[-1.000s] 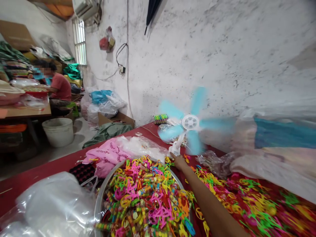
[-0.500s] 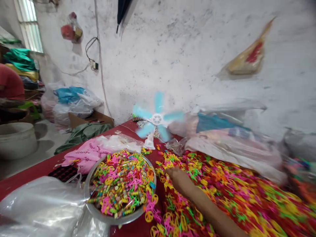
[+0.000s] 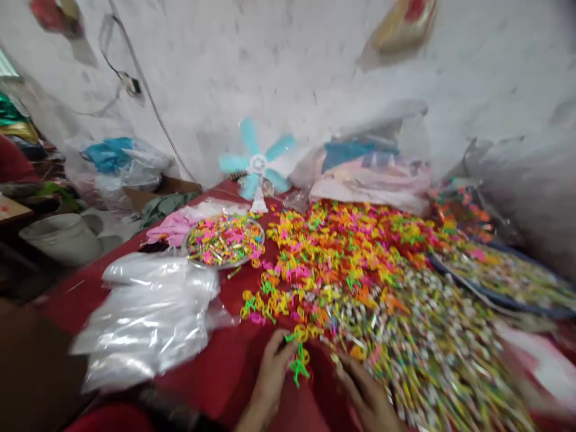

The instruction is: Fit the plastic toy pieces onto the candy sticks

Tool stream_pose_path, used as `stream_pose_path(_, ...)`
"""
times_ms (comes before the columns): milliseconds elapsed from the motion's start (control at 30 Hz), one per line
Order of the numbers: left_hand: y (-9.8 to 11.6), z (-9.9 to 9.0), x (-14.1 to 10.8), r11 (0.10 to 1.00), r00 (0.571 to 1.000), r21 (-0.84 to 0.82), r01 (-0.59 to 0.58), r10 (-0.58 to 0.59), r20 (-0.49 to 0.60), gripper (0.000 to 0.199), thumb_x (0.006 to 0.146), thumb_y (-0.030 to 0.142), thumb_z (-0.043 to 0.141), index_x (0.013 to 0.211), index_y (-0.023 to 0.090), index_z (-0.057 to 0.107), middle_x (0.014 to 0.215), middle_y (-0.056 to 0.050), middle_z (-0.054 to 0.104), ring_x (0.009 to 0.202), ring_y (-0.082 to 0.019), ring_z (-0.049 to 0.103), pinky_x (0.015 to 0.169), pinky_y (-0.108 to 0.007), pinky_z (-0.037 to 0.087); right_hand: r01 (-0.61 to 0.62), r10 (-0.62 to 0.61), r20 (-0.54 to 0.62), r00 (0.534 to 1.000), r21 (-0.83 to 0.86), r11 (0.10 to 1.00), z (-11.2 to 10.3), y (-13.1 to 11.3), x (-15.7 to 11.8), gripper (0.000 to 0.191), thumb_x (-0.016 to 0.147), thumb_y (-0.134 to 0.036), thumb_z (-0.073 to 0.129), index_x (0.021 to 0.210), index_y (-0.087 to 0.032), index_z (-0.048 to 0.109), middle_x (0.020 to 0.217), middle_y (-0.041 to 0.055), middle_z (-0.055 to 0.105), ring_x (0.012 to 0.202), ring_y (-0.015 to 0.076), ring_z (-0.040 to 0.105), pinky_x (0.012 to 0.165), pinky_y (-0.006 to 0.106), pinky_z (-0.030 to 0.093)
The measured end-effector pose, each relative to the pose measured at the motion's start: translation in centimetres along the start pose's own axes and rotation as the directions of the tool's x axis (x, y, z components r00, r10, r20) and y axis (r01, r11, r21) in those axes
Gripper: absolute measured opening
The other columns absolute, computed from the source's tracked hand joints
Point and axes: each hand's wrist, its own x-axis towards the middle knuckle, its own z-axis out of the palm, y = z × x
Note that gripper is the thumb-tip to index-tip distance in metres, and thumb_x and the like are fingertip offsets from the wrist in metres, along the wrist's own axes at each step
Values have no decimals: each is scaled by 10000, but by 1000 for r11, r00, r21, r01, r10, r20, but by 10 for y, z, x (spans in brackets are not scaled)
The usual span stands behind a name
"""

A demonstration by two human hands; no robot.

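Low over the red table my left hand has its thumb and forefinger around the end of a small green plastic piece. Yellow ring-shaped pieces lie against it. To the right, my right hand has its fingers stretched out and slightly apart, beside the pile of thin striped sticks; blur hides its fingertips in part. Beyond both hands spreads a heap of bright plastic pieces. A metal bowl filled with mixed pieces and sticks stands to the left of that heap.
Clear plastic bags lie left on the red tabletop. A small blue fan stands at the back. Filled bags rest along the wall. A dark-rimmed tray of sticks is at right, a white bucket on the floor.
The view has tilted down and moved back. My one visible arm was stretched over the plastic heap; now both hands are at the near edge around a few pieces. The stick pile has come into view.
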Motion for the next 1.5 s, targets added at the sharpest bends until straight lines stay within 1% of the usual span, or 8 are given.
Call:
stream_pose_path(100, 7, 15, -24, 988, 996, -145, 60, -49, 77, 251, 735, 401, 689, 760, 168, 597, 734, 21, 558, 733, -121, 499, 692, -221, 402, -63, 55, 50, 997, 176, 982, 12, -16, -20, 514, 796, -626, 545, 1057, -213, 703, 998, 98, 717, 861, 241, 674, 774, 347, 562)
stream_pose_path(267, 6, 26, -45, 972, 976, -147, 183, -162, 144, 303, 711, 420, 721, 822, 154, 626, 777, -1, 592, 740, -126, 510, 702, -235, 408, -85, 77, 43, 996, 274, 958, 19, -14, -39, 428, 841, -546, 550, 1026, -182, 678, 813, 64, 696, 620, 162, 612, 606, 276, 528)
stream_pose_path(533, -5, 24, -47, 990, 978, -23, 138, -132, 164, 307, 736, 451, 676, 787, 167, 570, 771, 18, 539, 763, -129, 475, 726, -241, 393, 84, -85, 3, 996, 119, 989, 20, -7, -38, 345, 912, -456, 462, 992, -217, 697, 934, 81, 709, 857, 205, 659, 771, 311, 529)
stream_pose_path(700, -9, 18, -46, 991, 978, 53, 126, -133, 160, 292, 768, 456, 616, 801, 179, 530, 789, 21, 502, 780, -136, 457, 745, -251, 383, 60, -64, 69, 996, 58, 997, 22, -3, -38, 358, 926, -471, 428, 990, -221, 676, 960, 70, 715, 886, 204, 666, 796, 313, 523)
stream_pose_path(967, -15, 15, -44, 977, 978, 207, 45, -86, 192, 242, 810, 428, 534, 781, 195, 478, 768, 19, 463, 746, -140, 435, 699, -264, 372, -30, 29, 85, 996, 12, 999, 26, -3, -43, 409, 938, -515, 373, 896, -206, 638, 797, 30, 687, 714, 168, 639, 637, 243, 495)
stream_pose_path(1167, -19, 14, -46, 978, 985, 199, 56, -88, 152, 229, 763, 407, 563, 713, 208, 463, 706, 31, 445, 685, -135, 404, 651, -250, 347, 106, -89, 163, 983, -100, 989, 23, -5, -49, 369, 962, -447, 348, 958, -227, 645, 844, 46, 715, 745, 184, 678, 642, 255, 496)
stream_pose_path(1367, -17, 12, -52, 970, 992, 237, 54, -78, 96, 152, 684, 301, 616, 631, 210, 506, 661, 17, 498, 675, -154, 428, 643, -257, 326, 193, -132, 352, 927, -144, 971, 17, -15, -57, 356, 976, -410, 333, 1009, -249, 649, 860, 58, 719, 744, 195, 686, 657, 273, 492)
stream_pose_path(1500, -13, 13, -48, 963, 988, 262, 64, -99, 120, 158, 661, 277, 630, 600, 207, 502, 626, 28, 495, 646, -144, 419, 608, -249, 308, 146, -106, 243, 964, -150, 978, 23, -10, -61, 357, 976, -410, 341, 996, -230, 649, 808, 59, 710, 705, 202, 680, 608, 277, 487)
